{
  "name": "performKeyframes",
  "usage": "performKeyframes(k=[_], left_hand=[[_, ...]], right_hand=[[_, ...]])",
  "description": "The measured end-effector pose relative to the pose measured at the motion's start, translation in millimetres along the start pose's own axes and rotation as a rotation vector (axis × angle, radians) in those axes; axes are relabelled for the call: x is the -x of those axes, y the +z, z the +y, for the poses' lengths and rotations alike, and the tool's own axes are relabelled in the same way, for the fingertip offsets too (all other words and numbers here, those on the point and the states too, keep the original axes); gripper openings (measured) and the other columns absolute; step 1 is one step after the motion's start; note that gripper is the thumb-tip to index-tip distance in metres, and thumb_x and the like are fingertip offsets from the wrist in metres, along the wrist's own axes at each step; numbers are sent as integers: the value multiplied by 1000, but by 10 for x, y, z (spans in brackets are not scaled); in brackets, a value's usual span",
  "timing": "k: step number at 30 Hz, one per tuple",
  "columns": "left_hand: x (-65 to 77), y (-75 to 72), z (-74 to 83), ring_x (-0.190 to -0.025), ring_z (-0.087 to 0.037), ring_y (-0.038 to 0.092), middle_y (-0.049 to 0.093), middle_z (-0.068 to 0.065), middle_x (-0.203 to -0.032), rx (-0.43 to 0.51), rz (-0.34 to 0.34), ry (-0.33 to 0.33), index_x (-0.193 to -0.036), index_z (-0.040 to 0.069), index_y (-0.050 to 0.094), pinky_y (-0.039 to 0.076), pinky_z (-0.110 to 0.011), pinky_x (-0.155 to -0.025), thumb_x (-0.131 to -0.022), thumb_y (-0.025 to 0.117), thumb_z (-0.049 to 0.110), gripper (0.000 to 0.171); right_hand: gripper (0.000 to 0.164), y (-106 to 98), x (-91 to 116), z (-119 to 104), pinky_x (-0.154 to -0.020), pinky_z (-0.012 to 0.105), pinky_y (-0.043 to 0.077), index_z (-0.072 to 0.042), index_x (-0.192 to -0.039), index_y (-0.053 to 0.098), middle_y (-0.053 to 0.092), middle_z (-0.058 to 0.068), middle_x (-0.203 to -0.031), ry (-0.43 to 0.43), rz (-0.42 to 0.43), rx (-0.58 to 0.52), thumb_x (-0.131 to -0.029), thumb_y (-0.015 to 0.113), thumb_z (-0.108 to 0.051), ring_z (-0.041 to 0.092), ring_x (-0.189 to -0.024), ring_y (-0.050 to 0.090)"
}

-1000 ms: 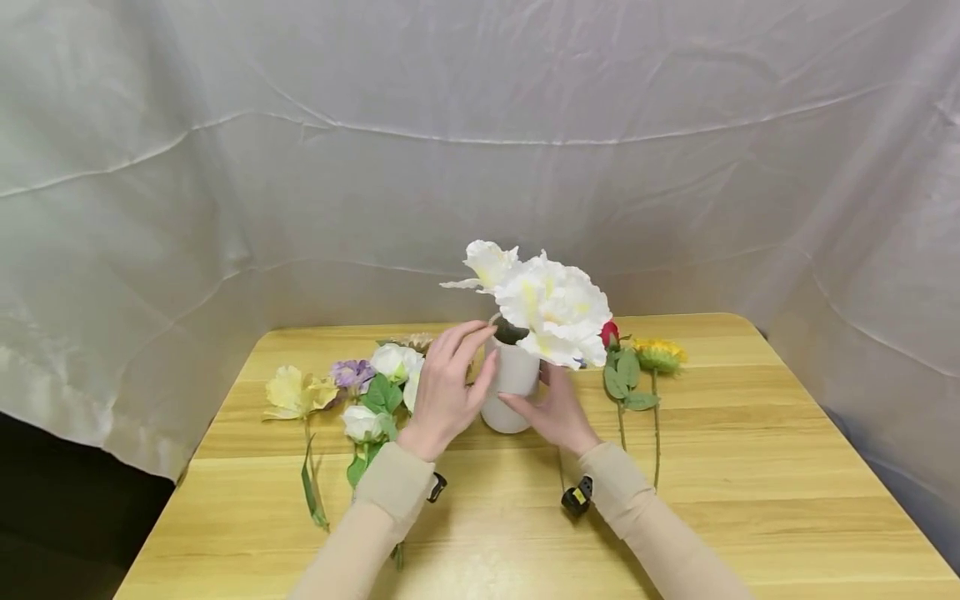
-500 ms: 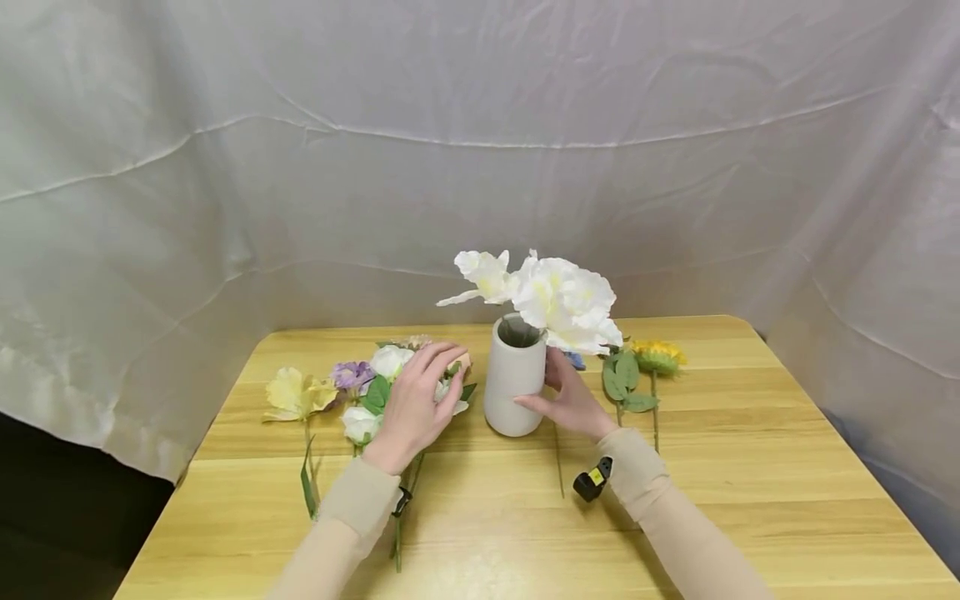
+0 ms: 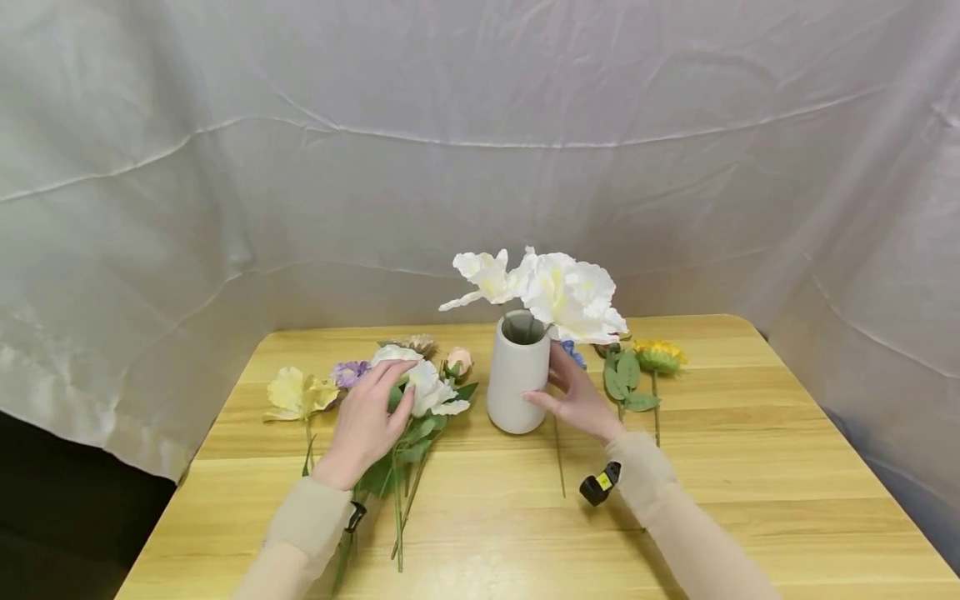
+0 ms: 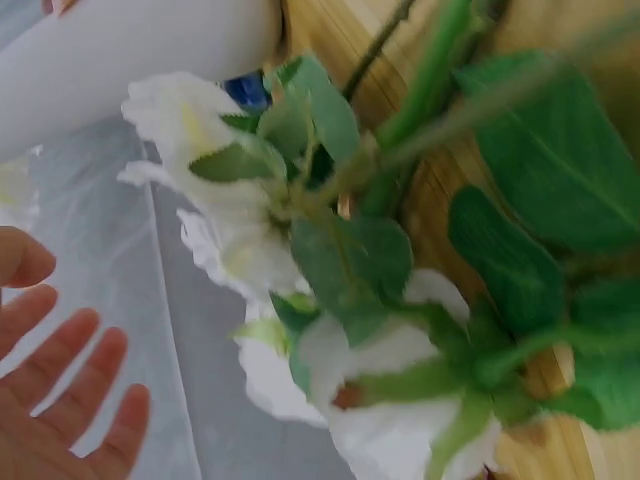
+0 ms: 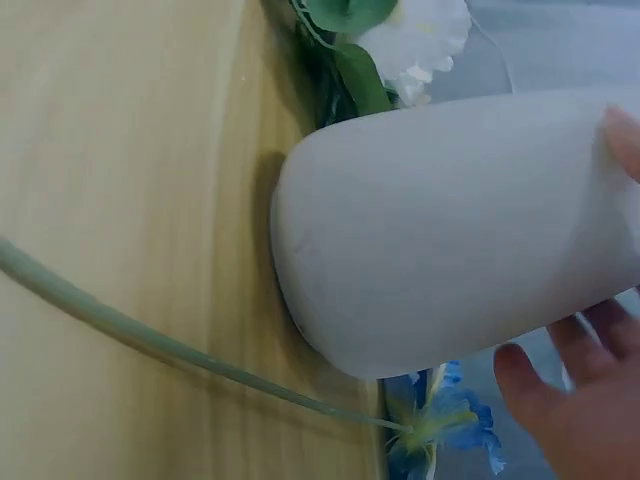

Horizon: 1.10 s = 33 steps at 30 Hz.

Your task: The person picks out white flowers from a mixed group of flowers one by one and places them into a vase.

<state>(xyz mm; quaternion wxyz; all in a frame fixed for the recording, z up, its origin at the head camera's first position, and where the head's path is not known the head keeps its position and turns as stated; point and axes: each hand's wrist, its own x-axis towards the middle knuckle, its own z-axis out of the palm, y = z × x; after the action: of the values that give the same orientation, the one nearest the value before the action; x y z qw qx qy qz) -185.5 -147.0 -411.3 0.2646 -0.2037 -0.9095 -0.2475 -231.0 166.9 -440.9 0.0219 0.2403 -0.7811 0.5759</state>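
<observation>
A white vase [image 3: 517, 387] stands upright on the table, with large white flowers [image 3: 572, 296] in it leaning out to both sides. My right hand [image 3: 581, 404] holds the vase from the right, thumb on its front and the other fingers round the far side. In the right wrist view the vase [image 5: 450, 230] lies between thumb and fingers [image 5: 530, 385]. My left hand [image 3: 366, 427] hovers over a pile of flowers, fingers loosely bent and holding nothing. Beside it in the left wrist view are white blooms [image 4: 380, 400] and green leaves [image 4: 560, 150].
Left on the wooden table [image 3: 495, 533] lie a yellow flower [image 3: 296, 392], a purple flower [image 3: 349, 372], a white flower [image 3: 431, 390] and a pink rose [image 3: 458, 361]. Right of the vase are a blue flower [image 3: 573, 353] and a sunflower [image 3: 658, 356]. Grey cloth [image 3: 480, 192] hangs behind.
My left hand has let go of the flower stem at the vase's mouth and moved left over the pile. The vase has shifted slightly right, my right hand still on it.
</observation>
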Motion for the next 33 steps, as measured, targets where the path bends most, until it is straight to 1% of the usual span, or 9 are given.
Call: performKeyframes(k=[3, 6, 9, 11, 13, 15, 21, 26, 33], left_hand=[[56, -82, -33, -84, -21, 64, 62, -3, -116, -7, -33, -56, -122, 14, 59, 53, -38, -71, -91, 59, 20, 31], [107, -152, -62, -71, -17, 63, 63, -5, -110, -7, -60, -115, -118, 12, 59, 51, -32, -59, -91, 59, 20, 28], [148, -216, -94, -72, -18, 64, 64, -6, -103, -18, -72, -164, -113, 10, 60, 50, -29, -55, -91, 58, 19, 24], [172, -252, -119, -75, -20, 65, 65, -6, -99, -29, -75, -187, -109, 9, 61, 51, -31, -56, -90, 58, 17, 20], [189, -284, -141, -78, -21, 65, 65, -5, -94, -49, -80, -204, -104, 9, 62, 51, -32, -59, -90, 57, 15, 15], [206, -313, -154, -76, -20, 64, 66, -4, -90, -62, -101, -217, -98, 9, 62, 51, -33, -60, -91, 55, 14, 11], [278, -362, -112, -63, -10, 56, 65, -2, -83, -48, -259, -294, -97, 10, 65, 44, -26, -52, -94, 51, 18, 16], [310, -322, -70, -58, -7, 52, 67, -3, -86, -15, -318, -324, -101, 10, 65, 42, -25, -51, -94, 52, 19, 18], [348, -206, -24, -58, -8, 51, 68, -2, -88, -20, -390, -374, -97, 13, 66, 40, -25, -50, -93, 54, 20, 15]], right_hand=[[68, 25, 95, -38, -103, 52, 39, -16, -139, 39, 49, 11, -134, 13, 105, -9, -80, 74, -16, 30, -124, 46], [58, 65, 208, -93, -96, 49, 46, -6, -131, 44, 52, 18, -121, 42, 231, -29, -81, 73, -14, 31, -111, 52], [43, 131, 323, -154, -84, 36, 52, -1, -119, 48, 54, 18, -104, 106, 329, -29, -84, 69, -14, 23, -94, 55], [35, 186, 380, -194, -76, 26, 52, 2, -113, 51, 56, 15, -96, 139, 344, -27, -85, 68, -13, 16, -86, 56], [30, 247, 423, -234, -70, 20, 50, 3, -109, 52, 56, 10, -91, 161, 325, -46, -86, 66, -11, 10, -80, 56], [28, 312, 452, -283, -69, 20, 51, 2, -110, 52, 57, 8, -89, 185, 271, -129, -87, 63, -10, 7, -77, 57], [26, 490, 481, -431, -72, 24, 49, -8, -114, 46, 59, 1, -87, 356, 90, -584, -90, 55, -14, 11, -79, 57], [23, 633, 450, -484, -74, 23, 45, -12, -112, 48, 58, 0, -88, 490, 75, -831, -90, 53, -14, 12, -80, 54], [18, 867, 408, -471, -75, 23, 46, -12, -109, 48, 58, -1, -87, 548, 50, -914, -91, 49, -11, 13, -81, 54]])
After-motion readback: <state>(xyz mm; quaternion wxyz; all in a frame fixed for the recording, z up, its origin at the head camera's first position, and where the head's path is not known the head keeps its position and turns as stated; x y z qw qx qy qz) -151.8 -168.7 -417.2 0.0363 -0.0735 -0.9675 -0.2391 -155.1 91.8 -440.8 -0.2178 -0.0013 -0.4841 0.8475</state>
